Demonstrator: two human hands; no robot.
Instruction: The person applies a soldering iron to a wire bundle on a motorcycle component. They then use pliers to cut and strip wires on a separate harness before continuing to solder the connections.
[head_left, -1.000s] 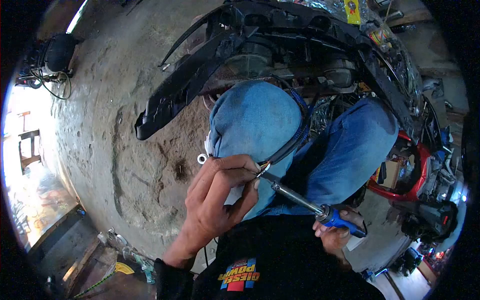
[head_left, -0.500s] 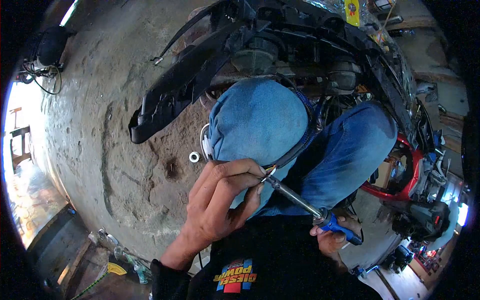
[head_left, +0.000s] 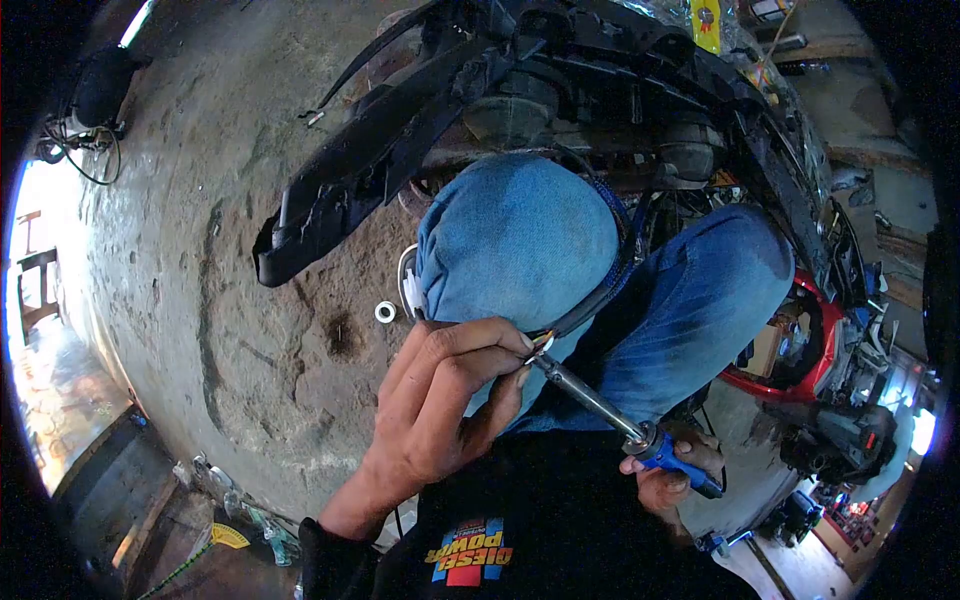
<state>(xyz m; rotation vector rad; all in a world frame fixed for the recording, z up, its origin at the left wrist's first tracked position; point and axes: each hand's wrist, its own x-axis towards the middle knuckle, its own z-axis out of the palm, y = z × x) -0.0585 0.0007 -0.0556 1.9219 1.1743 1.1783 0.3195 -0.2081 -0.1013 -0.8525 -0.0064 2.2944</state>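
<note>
A: State the condition of the right hand [head_left: 672, 478].
B: Its fingers are closed around the blue handle [head_left: 680, 466] of the soldering iron [head_left: 592, 399], above the black shirt [head_left: 570, 500]. The barrel slants away from the handle toward the left hand [head_left: 430, 400].

A: And the left hand?
B: Its fingers pinch the wires [head_left: 544, 341] at the near side of the left knee [head_left: 520, 235]. The iron's tip is at the wires; contact cannot be confirmed.

A: Locate the cable sheath [head_left: 588, 312].
B: It runs along the right side of the left knee, its near end at the wires. The right knee [head_left: 715, 290] is beside it.

A: List the items beyond.
B: A white ring [head_left: 377, 313] lies on the floor [head_left: 270, 330], left of the left knee. A long black frame [head_left: 345, 190] arches beyond both knees. A red panel [head_left: 826, 352] is right of the right knee. Farthest, near the floor's upper left corner, is a dark rounded unit [head_left: 103, 88] with a looped cable [head_left: 118, 165].
</note>
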